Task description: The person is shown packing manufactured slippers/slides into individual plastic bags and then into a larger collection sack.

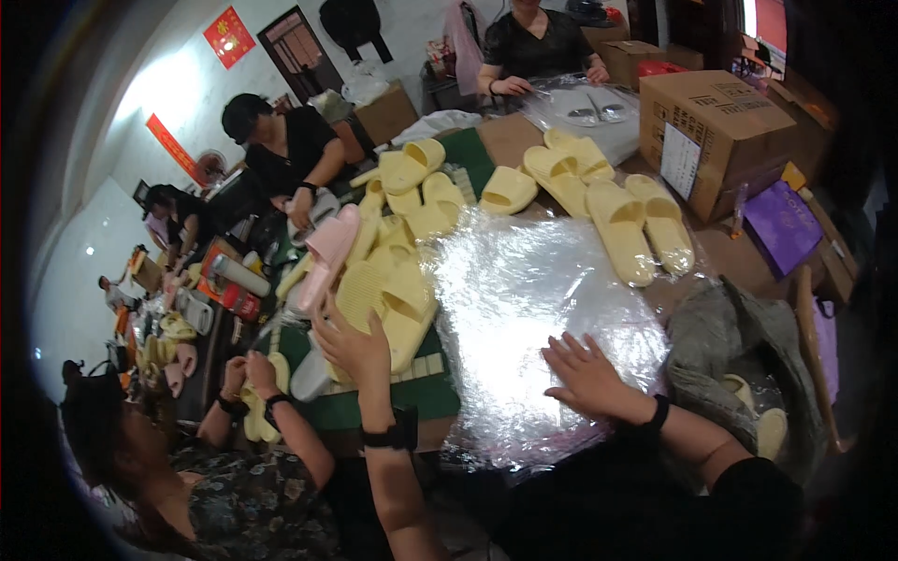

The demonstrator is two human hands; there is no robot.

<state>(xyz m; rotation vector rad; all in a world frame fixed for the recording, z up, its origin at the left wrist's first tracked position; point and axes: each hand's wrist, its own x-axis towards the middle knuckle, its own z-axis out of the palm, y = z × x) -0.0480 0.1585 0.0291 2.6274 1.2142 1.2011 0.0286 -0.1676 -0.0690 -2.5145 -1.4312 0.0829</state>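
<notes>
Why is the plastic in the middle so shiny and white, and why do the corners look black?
In the head view, light glares off the crinkly clear plastic bags under the right hand, washing them white; the left hand touching the pale yellow foam slippers looks slightly soft; the fisheye lens bends edges and leaves the corners black.

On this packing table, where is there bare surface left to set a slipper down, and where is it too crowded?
Bare patches: the brown tabletop between the yellow slipper pair and the purple bag, and the green mat strip beside the left hand. The right hand rests on the stack of clear plastic bags, flat but slick. The slipper pile on the left is crowded.
</notes>
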